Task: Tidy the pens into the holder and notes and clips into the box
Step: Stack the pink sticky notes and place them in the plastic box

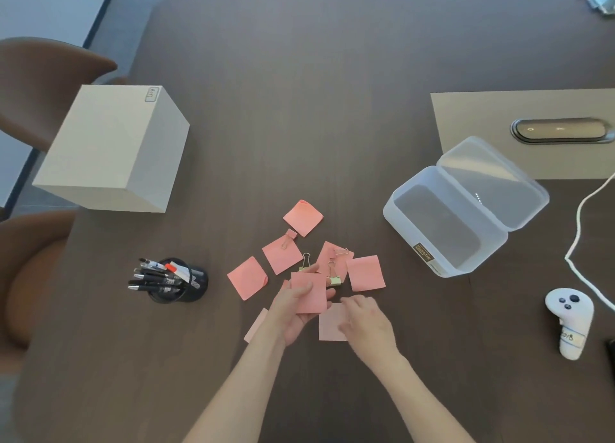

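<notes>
Several pink sticky notes [365, 273] lie scattered at the middle of the dark table [299, 109], with binder clips [333, 277] among them. My left hand [293, 312] holds a pink note [311, 292] just above the table. My right hand [369, 326] rests with spread fingers on a paler note [329, 322] lying flat. A black mesh holder [186, 284] at the left is full of pens [149, 276]. The clear plastic box [446, 229] stands open and empty at the right, its lid hinged back.
A white cardboard box [109, 149] stands at the back left. A white controller [570, 321] and a white cable [579, 229] lie at the right edge. A beige mat [482, 116] with a socket panel is behind the plastic box. Brown chairs [40, 83] stand at the left.
</notes>
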`<state>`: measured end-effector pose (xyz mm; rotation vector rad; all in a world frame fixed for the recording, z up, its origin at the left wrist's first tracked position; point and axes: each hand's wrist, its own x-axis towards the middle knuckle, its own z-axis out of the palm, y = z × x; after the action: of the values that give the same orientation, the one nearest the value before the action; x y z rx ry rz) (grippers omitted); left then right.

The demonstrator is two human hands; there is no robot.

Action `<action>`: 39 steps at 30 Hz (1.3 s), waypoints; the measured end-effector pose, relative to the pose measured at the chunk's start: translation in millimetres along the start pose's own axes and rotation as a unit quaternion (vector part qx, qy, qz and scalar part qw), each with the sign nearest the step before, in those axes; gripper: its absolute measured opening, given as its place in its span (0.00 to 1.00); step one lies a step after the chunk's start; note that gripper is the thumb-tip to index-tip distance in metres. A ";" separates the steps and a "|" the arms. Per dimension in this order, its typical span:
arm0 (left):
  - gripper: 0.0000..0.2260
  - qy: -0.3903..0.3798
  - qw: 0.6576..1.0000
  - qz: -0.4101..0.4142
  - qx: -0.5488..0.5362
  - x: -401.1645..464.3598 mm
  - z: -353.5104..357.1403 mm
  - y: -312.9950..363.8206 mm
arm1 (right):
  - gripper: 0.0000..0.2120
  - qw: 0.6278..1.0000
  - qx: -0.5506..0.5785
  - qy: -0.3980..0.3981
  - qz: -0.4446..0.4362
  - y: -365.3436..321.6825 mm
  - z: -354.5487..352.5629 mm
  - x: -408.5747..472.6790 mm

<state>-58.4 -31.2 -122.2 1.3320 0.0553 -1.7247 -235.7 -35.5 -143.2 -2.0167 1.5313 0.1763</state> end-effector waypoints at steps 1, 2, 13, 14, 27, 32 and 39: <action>0.16 0.006 1.000 -0.003 0.007 -0.5 -2.0 0.5 | 0.26 0.998 -0.044 -0.014 -0.032 0.2 8.6 -0.2; 0.16 0.012 1.000 -0.005 0.014 -0.4 -4.4 0.2 | 0.29 0.996 -0.071 -0.023 -0.041 -0.1 12.5 -0.4; 0.14 0.057 0.996 0.011 0.067 -2.1 -16.0 4.0 | 0.09 0.947 0.282 -0.092 0.123 13.7 -24.2 11.9; 0.14 0.062 0.996 0.018 0.069 -1.5 -17.2 4.6 | 0.07 0.912 0.374 -0.088 0.146 13.7 -34.0 10.2; 0.20 0.034 0.999 0.001 -0.013 -3.9 1.9 -0.8 | 0.05 0.913 0.383 0.008 0.139 -48.8 -35.9 20.9; 0.21 0.030 0.999 0.003 -0.027 -6.4 -3.5 4.4 | 0.11 0.967 0.130 0.161 0.150 -9.4 -33.1 48.2; 0.15 0.019 1.000 -0.004 0.006 -12.9 -11.6 8.0 | 0.35 0.988 -0.120 0.003 0.100 20.1 -32.4 79.6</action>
<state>-44.7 -21.5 -113.2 1.3752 0.0710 -1.7099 -235.9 -122.3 -159.6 -2.0407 1.7879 0.4532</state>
